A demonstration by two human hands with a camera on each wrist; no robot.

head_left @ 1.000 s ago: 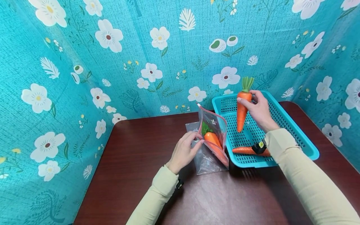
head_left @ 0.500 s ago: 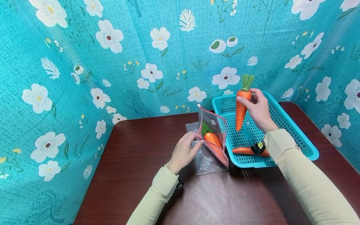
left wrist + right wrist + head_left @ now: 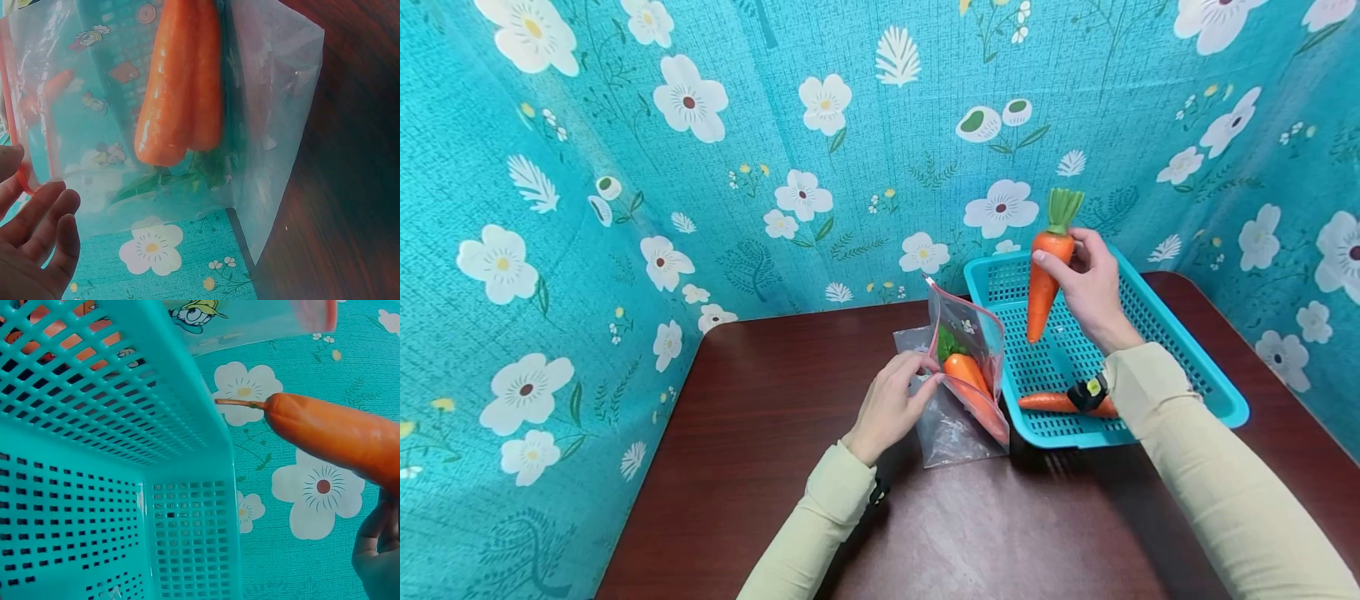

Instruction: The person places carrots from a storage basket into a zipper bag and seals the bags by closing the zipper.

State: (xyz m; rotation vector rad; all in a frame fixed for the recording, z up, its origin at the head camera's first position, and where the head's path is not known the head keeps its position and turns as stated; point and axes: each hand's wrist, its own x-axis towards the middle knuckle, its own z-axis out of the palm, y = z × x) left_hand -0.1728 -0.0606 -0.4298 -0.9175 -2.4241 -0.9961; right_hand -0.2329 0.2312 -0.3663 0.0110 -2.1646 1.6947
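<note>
An orange carrot with a cropped green top (image 3: 1047,271) hangs tip down above the basket, pinched near its top by my right hand (image 3: 1096,283). In the right wrist view its thin root end (image 3: 294,415) points toward the basket's wall. My left hand (image 3: 891,400) pinches the red-edged rim of a clear zip bag (image 3: 958,437) standing with its mouth spread apart. Inside the bag lie carrots with green leaves (image 3: 967,371); the left wrist view shows two carrots (image 3: 181,94) side by side through the plastic.
A turquoise basket (image 3: 1213,392) stands right of the bag, with another carrot (image 3: 1045,402) lying in its near side, partly hidden by my wrist. The brown table (image 3: 760,433) extends left of the bag. Behind it hangs a flowered turquoise cloth (image 3: 850,200).
My right hand has lifted the carrot slightly, and its tip has swung a little to the left. The left hand and the bag have stayed put.
</note>
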